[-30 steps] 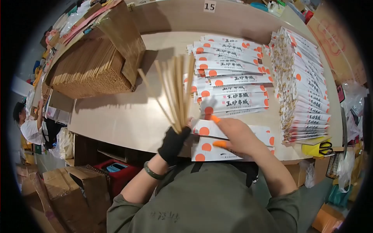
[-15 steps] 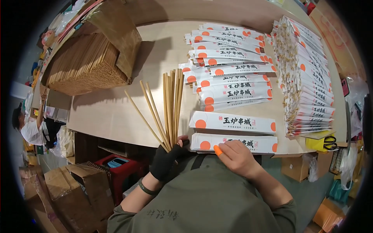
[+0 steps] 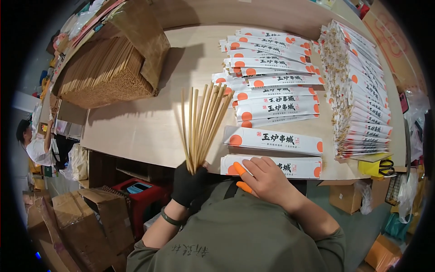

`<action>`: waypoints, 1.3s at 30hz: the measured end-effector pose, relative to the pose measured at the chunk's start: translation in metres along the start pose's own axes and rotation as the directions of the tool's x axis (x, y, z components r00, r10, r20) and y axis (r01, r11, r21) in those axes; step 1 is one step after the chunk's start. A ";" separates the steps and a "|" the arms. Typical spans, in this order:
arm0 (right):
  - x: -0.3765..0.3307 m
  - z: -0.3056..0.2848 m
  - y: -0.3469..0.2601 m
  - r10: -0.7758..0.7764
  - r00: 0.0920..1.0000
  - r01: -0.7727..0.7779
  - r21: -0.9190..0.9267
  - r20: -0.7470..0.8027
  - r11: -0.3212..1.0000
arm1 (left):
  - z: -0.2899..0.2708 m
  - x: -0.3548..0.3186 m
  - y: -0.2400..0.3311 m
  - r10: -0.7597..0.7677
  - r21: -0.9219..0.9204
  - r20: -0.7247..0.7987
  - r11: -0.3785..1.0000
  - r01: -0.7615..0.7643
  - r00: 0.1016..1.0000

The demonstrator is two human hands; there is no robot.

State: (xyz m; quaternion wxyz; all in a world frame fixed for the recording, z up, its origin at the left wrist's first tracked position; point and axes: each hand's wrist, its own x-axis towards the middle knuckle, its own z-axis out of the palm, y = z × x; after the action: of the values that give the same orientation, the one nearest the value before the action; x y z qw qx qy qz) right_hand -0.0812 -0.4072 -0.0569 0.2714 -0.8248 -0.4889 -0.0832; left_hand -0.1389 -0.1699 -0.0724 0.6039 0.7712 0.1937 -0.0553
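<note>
My left hand (image 3: 192,183), in a black fingerless glove, is closed round the lower ends of a bunch of wooden chopsticks (image 3: 206,120). Their upper ends fan out over the table. My right hand (image 3: 267,181), with orange finger cots on thumb and forefinger, lies over a stack of white paper chopstick sleeves (image 3: 303,167) at the table's near edge. Its forefinger rests on the stack's left part, with the thumb apart from it below the edge. Just beyond lies another white sleeve stack (image 3: 276,140) with orange dots.
A cardboard box (image 3: 152,43) packed with chopsticks stands at the far left. Overlapping sleeves (image 3: 281,81) cover the table's middle, and filled sleeves (image 3: 362,90) are piled on the right. Black-handled scissors (image 3: 386,167) lie at the right edge. Another person (image 3: 38,149) is at far left.
The chopsticks have swung from leaning left to leaning right and are bunched closer. My right hand has shifted slightly left, its thumb and forefinger now apart.
</note>
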 end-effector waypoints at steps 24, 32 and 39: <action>0.032 -0.006 0.033 0.074 0.996 -0.062 -0.198 0.054 0.978 | 0.000 0.060 -0.009 0.307 0.272 -0.301 0.935 -0.227 0.903; 0.023 -0.007 0.036 0.222 0.969 -0.221 0.020 -0.110 0.975 | -0.025 0.056 -0.008 0.151 -0.003 -0.334 0.987 -0.162 0.930; 0.033 0.001 0.050 0.366 0.918 -0.333 0.202 -0.154 0.921 | -0.031 0.043 0.005 -0.051 -0.316 -0.145 0.949 0.003 0.988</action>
State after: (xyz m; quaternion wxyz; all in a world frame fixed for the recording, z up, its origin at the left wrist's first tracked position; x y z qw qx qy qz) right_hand -0.0224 -0.4005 -0.0625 0.3971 -0.8609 -0.3105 -0.0686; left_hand -0.1022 -0.1311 -0.0731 0.7018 0.6643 0.2560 0.0267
